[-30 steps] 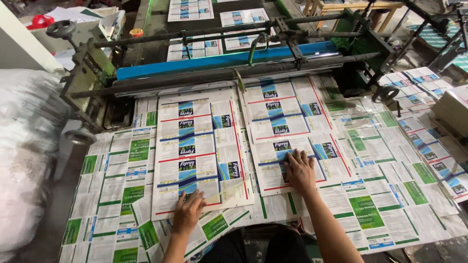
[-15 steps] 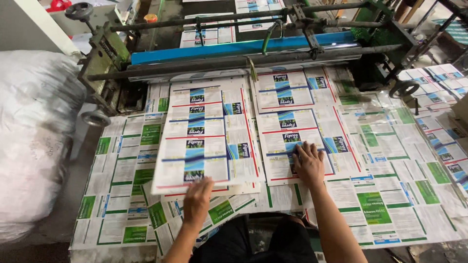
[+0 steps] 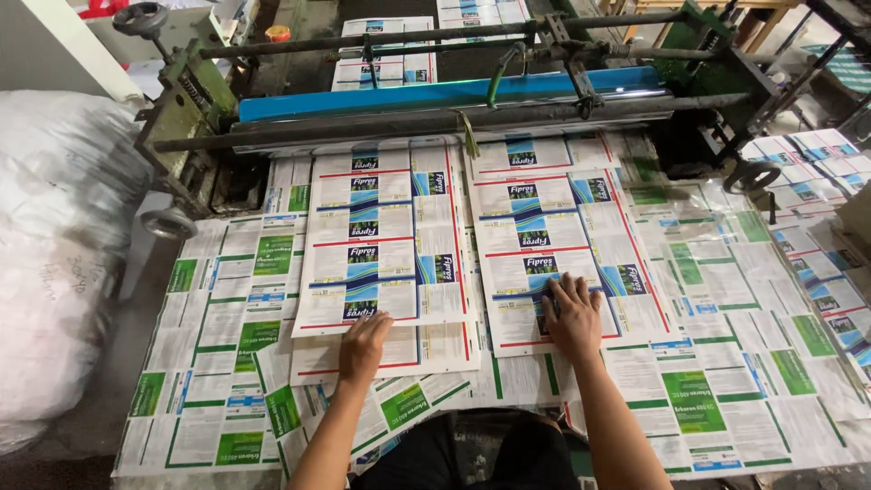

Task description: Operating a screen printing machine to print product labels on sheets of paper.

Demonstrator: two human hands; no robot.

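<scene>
Hands (image 3: 365, 343) (image 3: 572, 315) press flat on adjacent sheet stacks (image 3: 386, 236) (image 3: 553, 236).

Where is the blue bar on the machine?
In the head view, the blue bar runs across the top middle of the machine, just behind the two printed sheets, far from both hands.

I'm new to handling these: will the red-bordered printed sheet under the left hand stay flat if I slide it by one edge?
Probably not. The printed sheet looks thin and floppy, so it would likely buckle. It lies on other glossy-looking sheets, so it may slide easily. The left hand presses its near edge, the right hand lies flat on the neighbouring stack.
</scene>
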